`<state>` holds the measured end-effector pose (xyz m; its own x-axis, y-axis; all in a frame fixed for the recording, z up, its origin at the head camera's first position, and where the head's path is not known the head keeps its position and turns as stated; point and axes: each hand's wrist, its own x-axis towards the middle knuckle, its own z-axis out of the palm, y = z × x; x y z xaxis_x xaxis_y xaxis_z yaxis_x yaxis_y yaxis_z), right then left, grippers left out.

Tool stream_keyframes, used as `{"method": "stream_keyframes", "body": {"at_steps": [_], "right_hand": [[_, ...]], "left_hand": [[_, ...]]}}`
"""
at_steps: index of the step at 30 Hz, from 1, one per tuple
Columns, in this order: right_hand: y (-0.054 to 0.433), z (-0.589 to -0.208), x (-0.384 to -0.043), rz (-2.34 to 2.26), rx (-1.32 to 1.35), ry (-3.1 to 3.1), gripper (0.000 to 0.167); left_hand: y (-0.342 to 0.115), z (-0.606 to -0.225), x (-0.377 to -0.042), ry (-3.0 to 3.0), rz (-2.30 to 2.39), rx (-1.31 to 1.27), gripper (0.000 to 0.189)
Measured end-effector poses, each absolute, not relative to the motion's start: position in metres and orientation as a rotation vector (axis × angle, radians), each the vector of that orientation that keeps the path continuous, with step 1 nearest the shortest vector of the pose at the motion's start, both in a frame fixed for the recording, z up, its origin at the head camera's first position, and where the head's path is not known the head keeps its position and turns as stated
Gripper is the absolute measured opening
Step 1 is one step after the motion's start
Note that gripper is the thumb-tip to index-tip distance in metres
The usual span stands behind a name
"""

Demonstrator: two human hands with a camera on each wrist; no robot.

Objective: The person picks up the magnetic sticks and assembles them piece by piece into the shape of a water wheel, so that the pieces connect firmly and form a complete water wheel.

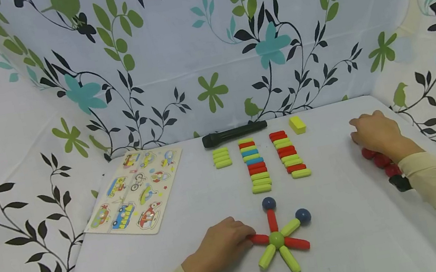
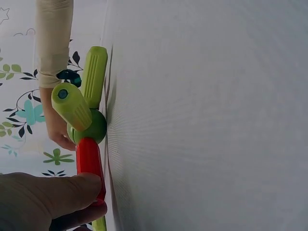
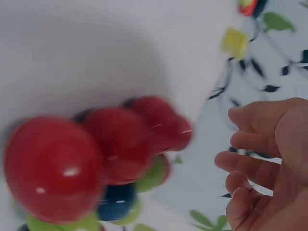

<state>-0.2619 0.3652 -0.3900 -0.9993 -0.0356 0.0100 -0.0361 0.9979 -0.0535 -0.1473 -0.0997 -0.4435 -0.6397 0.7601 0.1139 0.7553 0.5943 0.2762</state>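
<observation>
My left hand (image 1: pixel 224 244) pinches the end of a red rod (image 2: pixel 89 161) between thumb and finger. That rod joins a green ball (image 1: pixel 276 240) at the middle of a star-like figure of red and yellow-green rods. Two of its arms end in dark blue balls, one at the top (image 1: pixel 269 203) and one at the upper right (image 1: pixel 302 216). At the table's right side my right hand (image 1: pixel 378 132) hovers by a row of red balls (image 1: pixel 382 160), fingers loosely bent and holding nothing. In the right wrist view, blue and green balls show beside the red balls (image 3: pixel 54 168).
Loose rods lie in columns mid-table: a short yellow-green one (image 1: pixel 221 157), a mixed one (image 1: pixel 255 166) and another (image 1: pixel 290 154). Behind them are a dark microphone-shaped object (image 1: pixel 235 133) and a yellow block (image 1: pixel 297 124). A picture puzzle board (image 1: pixel 134 193) lies left; patterned cloth (image 1: pixel 205 61) hangs behind.
</observation>
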Motion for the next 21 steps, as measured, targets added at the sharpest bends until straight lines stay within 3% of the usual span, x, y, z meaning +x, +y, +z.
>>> {"method": "stream_keyframes", "body": {"at_steps": [6,12,17,21], "right_hand": [[0.392,-0.414,-0.271,0.1,0.046,-3.236,0.043],[0.384,-0.413,-0.266,0.169,0.104,-3.16,0.042],[0.339,-0.385,-0.231,0.371,0.249,-3.11,0.053],[0.3,-0.368,-0.191,0.431,0.482,-3.035,0.049]], "left_hand": [[-0.099,-0.445,-0.146,2.777,0.5,1.352,0.02],[-0.1,-0.444,-0.146,2.789,0.487,1.383,0.021],[-0.101,-0.444,-0.146,2.778,0.48,1.369,0.02],[-0.102,-0.443,-0.147,2.784,0.478,1.356,0.019]]}}
